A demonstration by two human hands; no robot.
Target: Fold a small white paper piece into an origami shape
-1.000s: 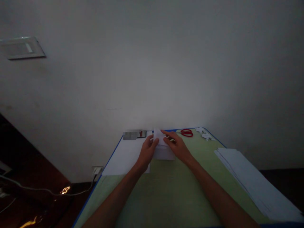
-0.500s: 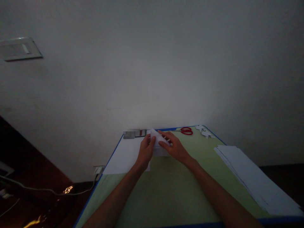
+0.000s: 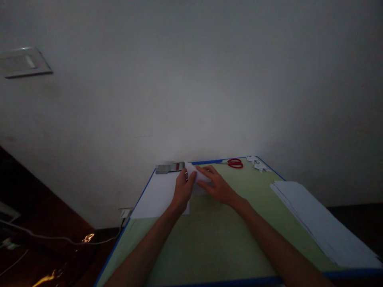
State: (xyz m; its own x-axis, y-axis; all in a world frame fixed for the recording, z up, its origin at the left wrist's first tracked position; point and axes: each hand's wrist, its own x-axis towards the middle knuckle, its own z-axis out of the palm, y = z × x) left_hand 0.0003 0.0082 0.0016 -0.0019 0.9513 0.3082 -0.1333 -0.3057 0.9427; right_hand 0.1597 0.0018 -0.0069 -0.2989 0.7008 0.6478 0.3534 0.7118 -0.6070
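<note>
Between my hands is a folded sheet of white paper (image 3: pixel 202 175), held over the far middle of the green table (image 3: pixel 191 247). My left hand (image 3: pixel 183 189) grips its left side, with the thumb on the near face and the fingers partly hidden behind. On its right side, my right hand (image 3: pixel 218 184) pinches the paper between thumb and fingers. A flat white sheet (image 3: pixel 154 197) lies beneath and left of my left hand. The lower part of the folded paper is partly covered by my fingers.
Red-handled scissors (image 3: pixel 235 163) lie at the table's far edge, with white paper scraps (image 3: pixel 257 164) to their right. A phone (image 3: pixel 178 166) rests at the far left. Stacked white paper (image 3: pixel 323 223) covers the right side. A cable (image 3: pixel 68 240) runs left of the table.
The folded paper has shifted slightly left, and its upright tip sits further left. My right hand has moved a little left with it. My left hand stays nearly in place.
</note>
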